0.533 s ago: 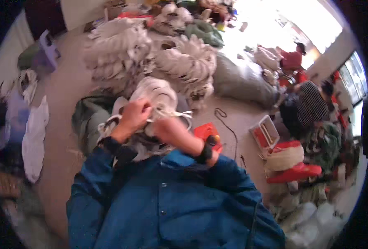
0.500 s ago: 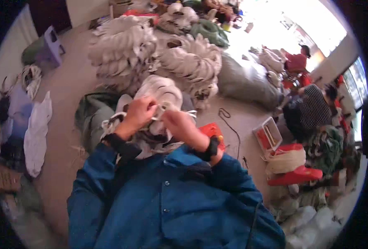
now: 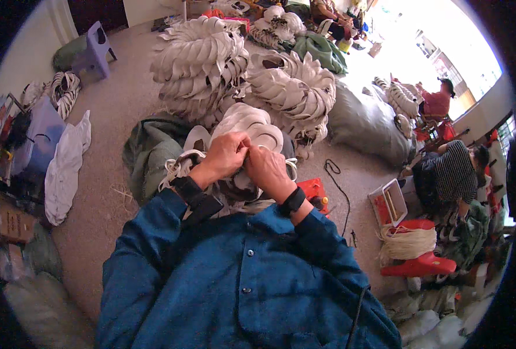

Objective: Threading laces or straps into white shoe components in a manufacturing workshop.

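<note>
Left hand [image 3: 227, 156] and right hand [image 3: 269, 171] now brought together, fingertips meeting where gap was seen before. Both held closed, fingers curled inward; whether anything is pinched cannot be told. Pale shoe-like pieces [image 3: 247, 121] stacked just beyond hands, white cord [image 3: 294, 168] looped beside right hand. Farther off, cream stacks [image 3: 198, 55] shifted rightward in view, now less blurred.

Daylight from my upper right, the wide opening [image 3: 458, 35] overexposed to white, my blue button-front jacket [image 3: 194, 285] softly shaded, lines bowed toward a black circular rim
</note>
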Tool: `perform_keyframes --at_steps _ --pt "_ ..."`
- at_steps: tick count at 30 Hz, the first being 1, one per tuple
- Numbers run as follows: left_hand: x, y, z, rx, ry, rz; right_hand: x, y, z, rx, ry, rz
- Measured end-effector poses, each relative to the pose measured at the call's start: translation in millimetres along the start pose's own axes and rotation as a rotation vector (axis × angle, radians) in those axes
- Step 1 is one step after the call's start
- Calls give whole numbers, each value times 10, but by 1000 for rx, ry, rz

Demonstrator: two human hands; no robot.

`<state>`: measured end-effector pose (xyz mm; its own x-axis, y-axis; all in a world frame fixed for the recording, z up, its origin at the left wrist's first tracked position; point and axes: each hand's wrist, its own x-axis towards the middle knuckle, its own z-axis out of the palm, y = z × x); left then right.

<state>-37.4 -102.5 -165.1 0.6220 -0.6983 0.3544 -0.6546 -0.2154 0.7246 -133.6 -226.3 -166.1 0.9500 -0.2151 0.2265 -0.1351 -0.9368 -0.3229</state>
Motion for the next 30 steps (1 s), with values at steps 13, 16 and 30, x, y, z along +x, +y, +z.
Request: perform_keyframes --at_steps 13,16,30 --pt "-195 94 -87 -13 -23 88 -659 31 -827 826 9 -260" --pt "-373 69 -203 118 -145 370 -602 188 -1007 1001 227 -280" --pt "-462 194 -148 626 -42 570 -562 554 -786 1641 196 210"
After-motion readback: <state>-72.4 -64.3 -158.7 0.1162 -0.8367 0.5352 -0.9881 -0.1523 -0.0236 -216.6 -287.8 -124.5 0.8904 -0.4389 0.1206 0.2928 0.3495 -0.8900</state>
